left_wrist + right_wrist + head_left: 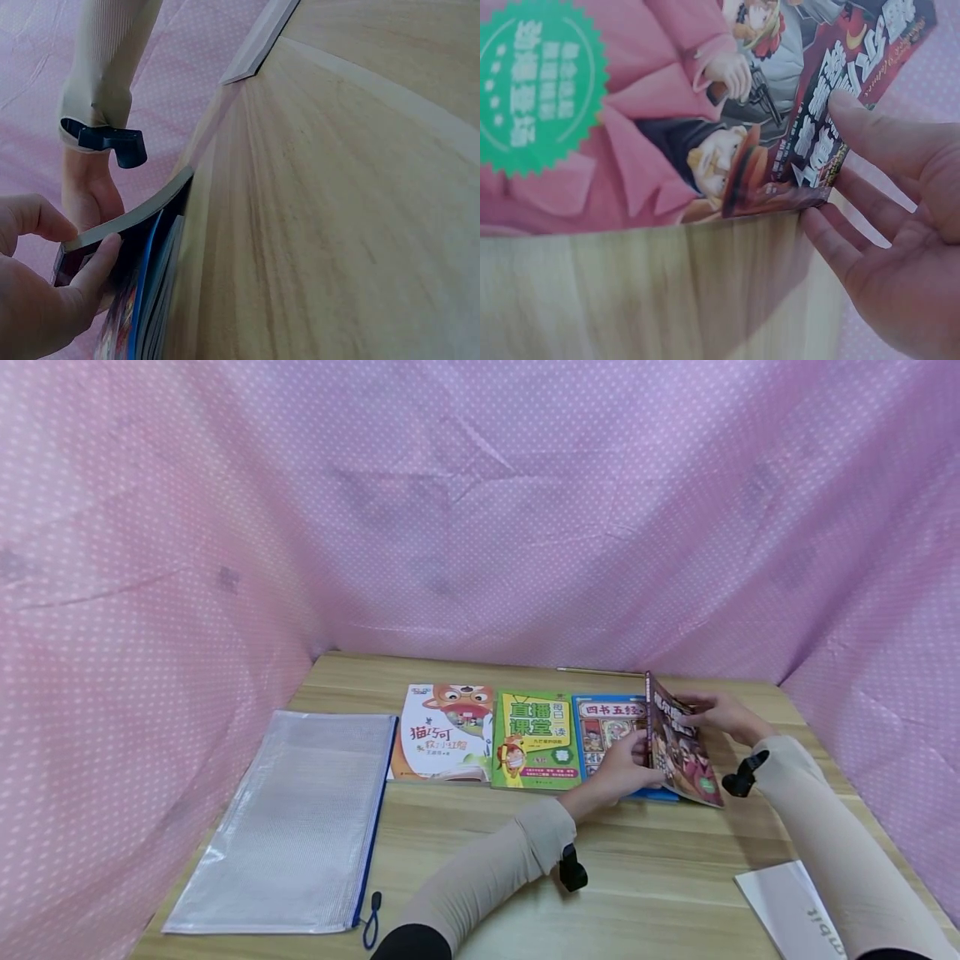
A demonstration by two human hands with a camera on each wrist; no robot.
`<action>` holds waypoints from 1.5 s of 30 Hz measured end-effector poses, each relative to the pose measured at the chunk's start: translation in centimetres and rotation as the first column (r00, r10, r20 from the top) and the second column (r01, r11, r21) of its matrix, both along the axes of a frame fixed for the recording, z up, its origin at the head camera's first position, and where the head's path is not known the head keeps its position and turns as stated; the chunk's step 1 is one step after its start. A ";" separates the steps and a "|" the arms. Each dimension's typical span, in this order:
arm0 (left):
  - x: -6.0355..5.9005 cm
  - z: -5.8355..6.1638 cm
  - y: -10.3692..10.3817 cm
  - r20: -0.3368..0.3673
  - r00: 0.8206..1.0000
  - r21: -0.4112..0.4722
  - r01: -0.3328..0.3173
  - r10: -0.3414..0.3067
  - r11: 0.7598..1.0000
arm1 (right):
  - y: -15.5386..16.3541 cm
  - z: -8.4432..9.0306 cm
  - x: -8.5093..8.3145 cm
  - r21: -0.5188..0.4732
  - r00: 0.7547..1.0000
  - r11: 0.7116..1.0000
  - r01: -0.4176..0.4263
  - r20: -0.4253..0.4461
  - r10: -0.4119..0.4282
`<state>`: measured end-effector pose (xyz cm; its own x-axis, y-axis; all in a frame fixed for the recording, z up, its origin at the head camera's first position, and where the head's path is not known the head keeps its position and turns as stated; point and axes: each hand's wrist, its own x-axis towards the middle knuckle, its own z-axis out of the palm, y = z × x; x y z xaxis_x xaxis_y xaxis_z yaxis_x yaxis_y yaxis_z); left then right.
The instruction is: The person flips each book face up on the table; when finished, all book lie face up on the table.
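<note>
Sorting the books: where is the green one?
In the head view the green book lies flat mid-table, between the white fox book and the blue book.

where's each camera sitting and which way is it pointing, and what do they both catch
Head: worn on the head, looking forward and down at the wooden table, three flat books and a mesh pouch; both sleeved forearms show.
Left wrist: low beside the left hand, looking along the tabletop; its thumb pinches the dark-covered book.
Right wrist: close on the book's cover; right hand with thumb on its corner.
All share the dark-covered book, tilted off the table.
</note>
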<state>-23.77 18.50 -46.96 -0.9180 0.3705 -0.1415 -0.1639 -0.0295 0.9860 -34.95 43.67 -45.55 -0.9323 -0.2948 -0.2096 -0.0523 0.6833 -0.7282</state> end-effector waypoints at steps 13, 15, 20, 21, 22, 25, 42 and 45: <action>0.6 -1.0 1.2 -0.056 0.998 -0.225 -0.009 -0.003 0.974 | 1.9 -0.6 0.4 0.083 0.998 0.996 0.028 -0.064 -0.023; 0.6 -1.1 1.4 -0.054 0.999 -0.220 -0.015 0.003 0.975 | 2.1 -0.4 0.5 0.097 0.998 0.995 0.025 -0.058 -0.019; 0.6 -1.1 1.8 -0.060 0.998 -0.243 -0.041 0.027 0.969 | 2.7 -0.1 0.8 0.129 0.998 0.991 0.027 -0.063 -0.019; 0.5 -1.1 1.9 -0.058 0.998 -0.249 -0.046 0.032 0.967 | 2.8 -0.1 0.9 0.134 0.998 0.991 0.029 -0.065 -0.020; 0.5 -1.1 2.0 -0.056 0.998 -0.258 -0.050 0.037 0.965 | 3.0 -0.1 0.9 0.134 0.998 0.990 0.033 -0.066 -0.025; 0.4 -1.1 2.2 -0.060 0.997 -0.276 -0.063 0.049 0.959 | 3.3 -0.1 1.0 0.142 0.997 0.989 0.048 -0.060 -0.040; 0.0 -1.8 3.1 -0.046 0.997 -0.267 -0.077 0.067 0.961 | 4.2 0.0 1.2 0.180 0.994 0.979 0.099 -0.053 -0.091; -0.1 -1.9 3.2 -0.029 0.997 -0.256 -0.079 0.074 0.963 | 4.4 0.0 1.3 0.176 0.995 0.980 0.096 -0.054 -0.087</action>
